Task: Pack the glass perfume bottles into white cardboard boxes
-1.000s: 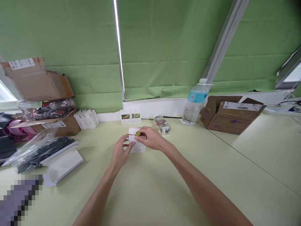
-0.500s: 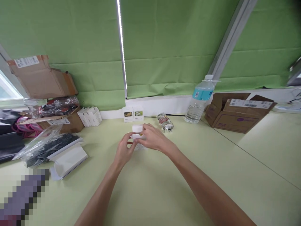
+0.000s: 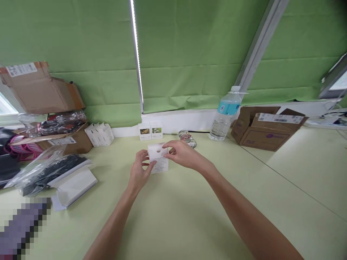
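Observation:
A small white cardboard box (image 3: 159,165) stands on the table between my hands, its near face covered in fine print. Its upper panel has a small half-round notch, and whatever lies inside is hidden. My left hand (image 3: 139,171) grips the box's left side, thumb at the front and fingers around the far edge. At the upper right corner, my right hand (image 3: 182,154) has its thumb and forefinger on the box's edge.
Two small white boxes with pictures (image 3: 151,131) stand behind. Clear-wrapped items (image 3: 187,138) lie near a water bottle (image 3: 225,115) and an open carton (image 3: 268,131). On the left are white boxes (image 3: 100,134), stacked cartons (image 3: 54,90), a bagged black item (image 3: 54,173) and an opened white box (image 3: 73,186).
The raised white flap and the yellowish bit in the opening no longer show; the notched panel now covers the top. My right hand has shifted right, and the camera has turned slightly right.

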`<state>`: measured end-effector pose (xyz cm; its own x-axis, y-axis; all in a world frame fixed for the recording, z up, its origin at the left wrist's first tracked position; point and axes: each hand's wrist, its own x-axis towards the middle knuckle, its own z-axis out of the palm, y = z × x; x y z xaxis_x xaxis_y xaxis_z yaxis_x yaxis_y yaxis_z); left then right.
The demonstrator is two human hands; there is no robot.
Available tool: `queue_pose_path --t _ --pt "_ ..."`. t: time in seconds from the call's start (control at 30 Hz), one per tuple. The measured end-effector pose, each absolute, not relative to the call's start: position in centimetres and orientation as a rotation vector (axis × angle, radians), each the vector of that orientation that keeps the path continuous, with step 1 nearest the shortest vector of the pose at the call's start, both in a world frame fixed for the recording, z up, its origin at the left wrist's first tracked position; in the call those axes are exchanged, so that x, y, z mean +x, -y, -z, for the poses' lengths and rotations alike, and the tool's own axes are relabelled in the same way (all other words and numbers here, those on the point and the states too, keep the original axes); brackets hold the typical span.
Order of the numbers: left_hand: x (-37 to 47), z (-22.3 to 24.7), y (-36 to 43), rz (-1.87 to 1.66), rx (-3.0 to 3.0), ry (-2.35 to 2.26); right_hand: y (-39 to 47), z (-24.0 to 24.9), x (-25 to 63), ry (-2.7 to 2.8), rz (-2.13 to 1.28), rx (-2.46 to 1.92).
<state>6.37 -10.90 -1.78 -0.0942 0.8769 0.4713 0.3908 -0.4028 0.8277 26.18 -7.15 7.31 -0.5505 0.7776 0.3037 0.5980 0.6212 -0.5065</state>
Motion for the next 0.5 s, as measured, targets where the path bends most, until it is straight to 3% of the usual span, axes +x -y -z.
queue_pose_path --t 0.27,0.5 --pt "6.4 1.5 11.0 -1.473 1.855 -1.406 7.8 -8.1 26.6 2.421 -0.339 -1.009" --pt "6.2 1.9 10.9 -1.434 1.888 -1.430 9.1 -8.6 26.6 2.405 -0.424 -1.066"
